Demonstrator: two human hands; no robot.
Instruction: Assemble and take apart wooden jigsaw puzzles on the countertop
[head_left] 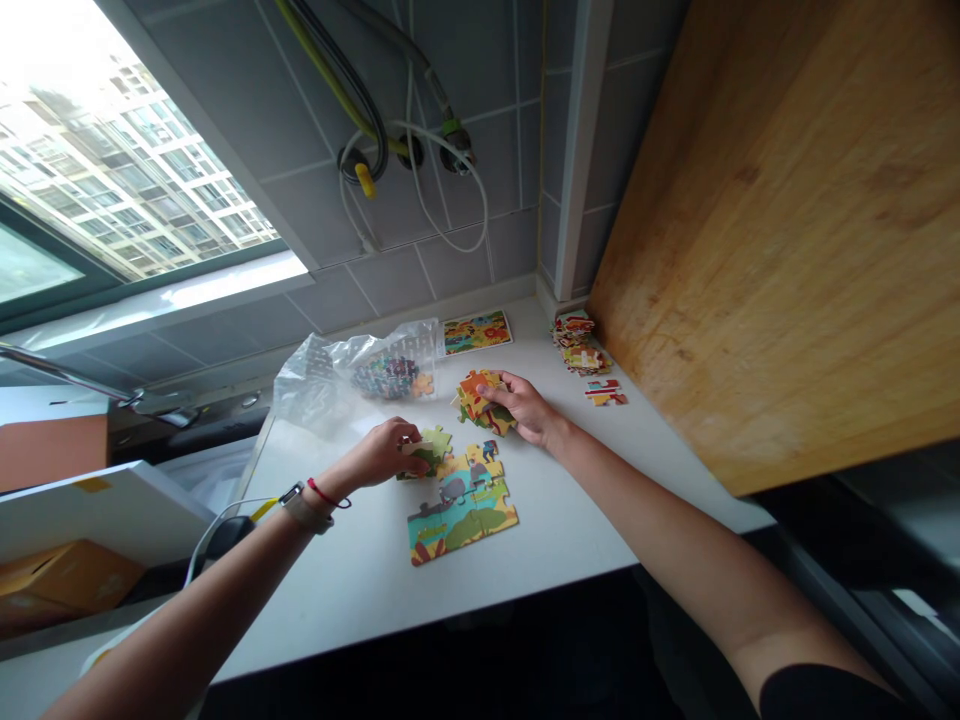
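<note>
My right hand (525, 405) is closed around a stack of jigsaw puzzle pieces (480, 397), orange and green, held above the table. Lower and to the left, my left hand (391, 450) pinches a green puzzle piece (427, 452) at the upper left edge of a partly joined puzzle (465, 510). Whether that piece lies flat or is lifted, I cannot tell. The joined part shows blue water, grey animals and green plants. Fingers cover some of the pieces in both hands.
A clear plastic bag (322, 375) with dark pieces lies behind my left hand. Behind it rests a picture card (478, 332). A pile of pieces (577, 345) and one loose piece (606, 392) sit beside the wooden panel (787, 220). A window (135, 150) is at left.
</note>
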